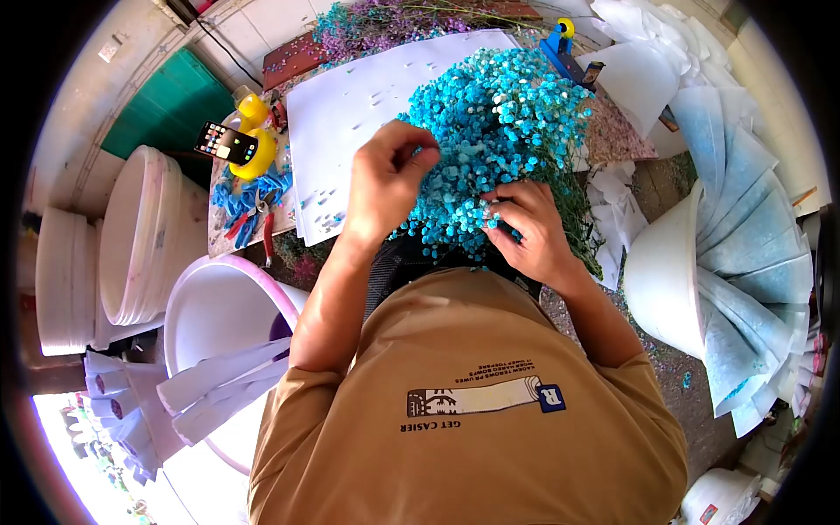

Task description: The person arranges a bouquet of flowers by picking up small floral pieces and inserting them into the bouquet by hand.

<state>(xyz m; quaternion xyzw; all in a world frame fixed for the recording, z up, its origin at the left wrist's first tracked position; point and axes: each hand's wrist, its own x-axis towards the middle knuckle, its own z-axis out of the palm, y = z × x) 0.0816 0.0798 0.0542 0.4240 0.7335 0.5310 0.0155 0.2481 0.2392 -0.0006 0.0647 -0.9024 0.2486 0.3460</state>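
Note:
A big bunch of bright blue baby's breath (499, 131) rests against my lap and the front edge of the work table, its thin green stems (584, 223) trailing at the right. My left hand (389, 179) is raised at the left edge of the blossoms, fingers curled into a pinch; what is between them, if anything, is hidden. Low on the bunch's right side, my right hand (532, 229) has its thumb and fingers closed on small blue blossoms. White paper sheets (350, 114) lie beside the bunch, with loose petals scattered on them.
At the table's left are a phone (226, 143) on a yellow holder, pliers (254, 219) and blue ties (262, 188). A blue tape dispenser (560, 52) stands behind the bunch. White buckets (232, 284) flank me; the right bucket (656, 271) holds wrapping paper (752, 236). Purple flowers (376, 26) lie behind.

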